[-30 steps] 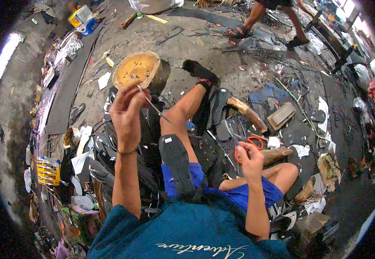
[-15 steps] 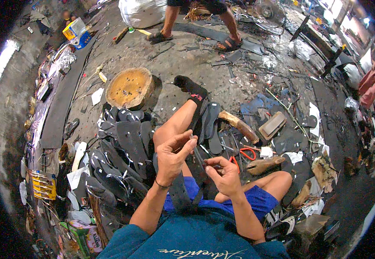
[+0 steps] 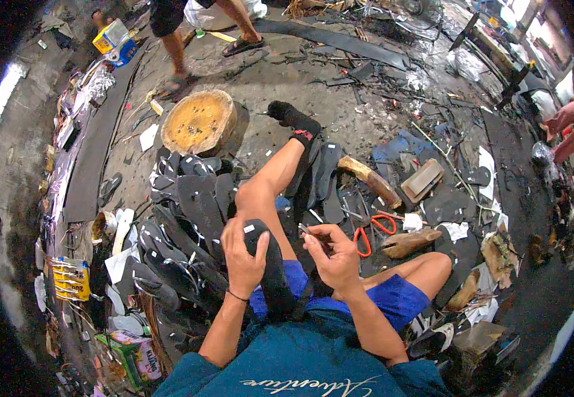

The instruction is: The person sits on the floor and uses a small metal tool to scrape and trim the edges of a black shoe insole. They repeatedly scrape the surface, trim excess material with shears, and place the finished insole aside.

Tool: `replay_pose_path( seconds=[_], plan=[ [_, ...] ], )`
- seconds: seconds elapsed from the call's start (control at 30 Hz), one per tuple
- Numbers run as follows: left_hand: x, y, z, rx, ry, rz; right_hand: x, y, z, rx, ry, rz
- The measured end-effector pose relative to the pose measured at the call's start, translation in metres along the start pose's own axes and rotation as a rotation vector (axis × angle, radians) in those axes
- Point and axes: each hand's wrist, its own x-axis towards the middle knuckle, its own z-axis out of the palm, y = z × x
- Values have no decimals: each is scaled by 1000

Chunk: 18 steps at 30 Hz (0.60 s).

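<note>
My left hand (image 3: pixel 243 258) is closed around the upper end of a black sandal sole (image 3: pixel 272 274). A small white patch shows near the sole's tip, and its lower end rests against my lap. To the right, my right hand (image 3: pixel 334 263) has its fingers curled in a pinch. A small, thin, greyish piece (image 3: pixel 303 229) sticks out between thumb and forefinger; its kind is too small to make out. The two hands are apart, with a bare shin between them. Red-handled scissors (image 3: pixel 374 233) lie on the ground beyond the right hand.
Black sandals (image 3: pixel 198 208) lie heaped to my left. A round wooden block (image 3: pixel 198 126) stands ahead, and a person's foot (image 3: pixel 176 86) is beside it. Right of me lie a piece of wood (image 3: pixel 369 180), a rectangular block (image 3: pixel 424 180), a wooden shoe form (image 3: pixel 411 243) and scraps.
My hands have moved apart. The left has gone from a thin piece to the sandal sole, now raised; the right still pinches something small. The walking person has moved left.
</note>
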Motion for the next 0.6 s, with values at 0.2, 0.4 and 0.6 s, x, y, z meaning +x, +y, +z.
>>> replay_pose_path(
  seconds=[0.2, 0.4, 0.6],
  plan=[
    [-29, -20, 5, -294, -90, -200, -5, -6, 5, 20, -196, 168],
    [-30, 29, -27, -655, -171, -249, -8, -21, 6, -182, -298, 104],
    [-28, 46, -36, -506, -237, -182, -8, -35, -10, -333, -322, 50]
  ],
)
